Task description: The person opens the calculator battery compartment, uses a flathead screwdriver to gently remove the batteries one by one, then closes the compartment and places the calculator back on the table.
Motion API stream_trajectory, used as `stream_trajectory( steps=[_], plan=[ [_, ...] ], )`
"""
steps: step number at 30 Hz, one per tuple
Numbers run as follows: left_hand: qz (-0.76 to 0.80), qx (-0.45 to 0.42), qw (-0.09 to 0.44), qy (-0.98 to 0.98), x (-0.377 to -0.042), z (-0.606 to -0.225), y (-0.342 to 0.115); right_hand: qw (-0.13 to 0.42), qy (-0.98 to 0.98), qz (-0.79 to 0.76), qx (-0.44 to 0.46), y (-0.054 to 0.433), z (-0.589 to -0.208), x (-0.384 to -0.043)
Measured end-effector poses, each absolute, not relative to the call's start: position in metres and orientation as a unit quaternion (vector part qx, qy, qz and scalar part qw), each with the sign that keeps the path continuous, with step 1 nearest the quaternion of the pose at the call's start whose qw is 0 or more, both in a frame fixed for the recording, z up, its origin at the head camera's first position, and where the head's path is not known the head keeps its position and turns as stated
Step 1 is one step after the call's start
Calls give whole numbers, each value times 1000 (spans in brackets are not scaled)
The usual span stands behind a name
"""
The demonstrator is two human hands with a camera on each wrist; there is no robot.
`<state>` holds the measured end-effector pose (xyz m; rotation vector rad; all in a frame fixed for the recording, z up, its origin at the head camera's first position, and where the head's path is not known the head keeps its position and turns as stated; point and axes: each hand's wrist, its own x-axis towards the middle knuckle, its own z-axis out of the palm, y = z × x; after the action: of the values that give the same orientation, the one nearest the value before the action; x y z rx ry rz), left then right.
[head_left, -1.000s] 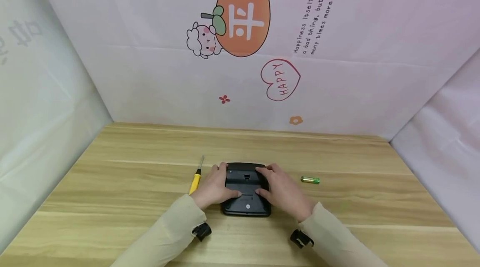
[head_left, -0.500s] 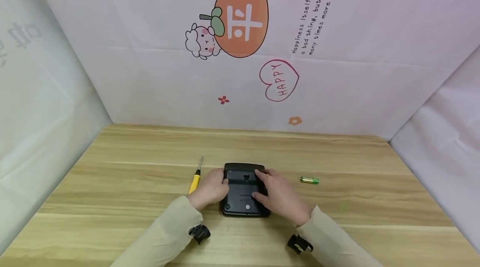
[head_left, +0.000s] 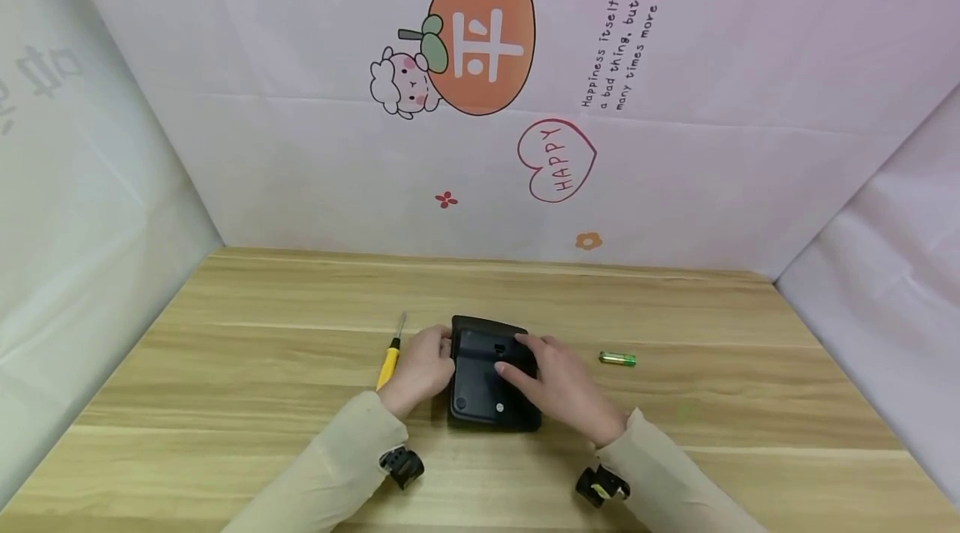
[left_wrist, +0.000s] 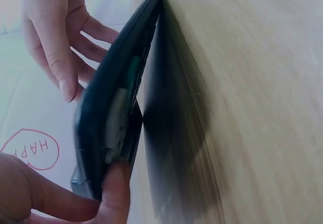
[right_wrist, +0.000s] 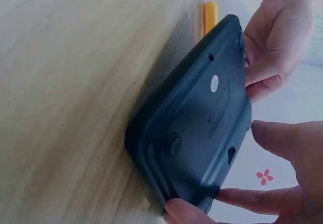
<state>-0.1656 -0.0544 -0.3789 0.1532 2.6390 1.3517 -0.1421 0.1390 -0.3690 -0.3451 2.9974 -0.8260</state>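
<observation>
A black calculator-like device point(head_left: 480, 390) lies back side up between the hands, its left side lifted off the table. My left hand point(head_left: 422, 368) grips that raised left edge, thumb and finger pinching it in the left wrist view. Through the gap below, pale and greenish parts show along the device's underside point(left_wrist: 117, 118); most of its face is hidden. My right hand point(head_left: 566, 391) holds the right side, fingers at the edge and corner, with the thumb over the back. A round rubber foot point(right_wrist: 172, 145), a small slot and a pale round sticker point(right_wrist: 214, 84) mark the back.
A yellow-handled screwdriver point(head_left: 389, 362) lies just left of the left hand, its tip pointing away. To the right of the right hand lies a green battery point(head_left: 617, 359). A printed white cloth point(head_left: 300, 175) hangs behind the wooden table point(head_left: 247, 333).
The left thumb has come off the device's back and the left hand now grips the edge. The device's left side has risen and it has turned slightly. The right thumb has shifted up its back.
</observation>
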Motion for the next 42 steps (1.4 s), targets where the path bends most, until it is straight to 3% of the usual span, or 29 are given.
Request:
stream_trajectory(
  steps=[9,20,30,42],
  plan=[
    [473,53,31,879,-169,-383,-53,15,957,-283,-69,136,-369,-147],
    [527,80,36,845,-166,-380,-43,23,939,-341,-42,139,-373,-153],
    [541,120,-3,832,-166,-383,-38,47,903,-423,-53,138,-373,-154],
    [582,137,72,798,-164,-385,-37,59,878,-473,-52,135,-371,-152]
  ],
)
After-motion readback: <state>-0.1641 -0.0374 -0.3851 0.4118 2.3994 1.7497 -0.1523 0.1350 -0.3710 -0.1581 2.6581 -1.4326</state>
